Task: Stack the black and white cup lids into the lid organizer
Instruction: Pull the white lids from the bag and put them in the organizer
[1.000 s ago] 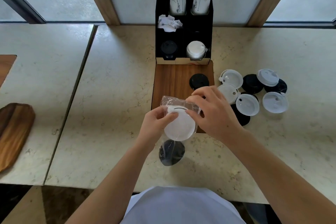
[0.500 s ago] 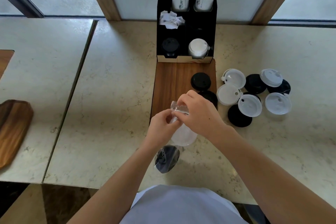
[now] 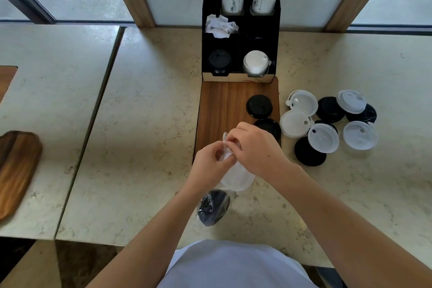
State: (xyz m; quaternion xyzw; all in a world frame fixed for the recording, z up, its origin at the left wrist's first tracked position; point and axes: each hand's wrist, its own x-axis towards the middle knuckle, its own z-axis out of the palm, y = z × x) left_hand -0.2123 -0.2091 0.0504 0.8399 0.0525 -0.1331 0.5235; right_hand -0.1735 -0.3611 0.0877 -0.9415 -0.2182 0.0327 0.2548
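Hands pinching wrapped white lid over board edge (loose lids rightward).

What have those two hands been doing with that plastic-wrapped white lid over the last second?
Both hands, left hand and right hand, have bunched the clear wrapper at its top; a second ago it lay spread over the white lid, which faced the camera. Now the lid hangs lower beneath the fingers, mostly hidden. The wrapped black lids, the loose lids and the organizer lie as before.
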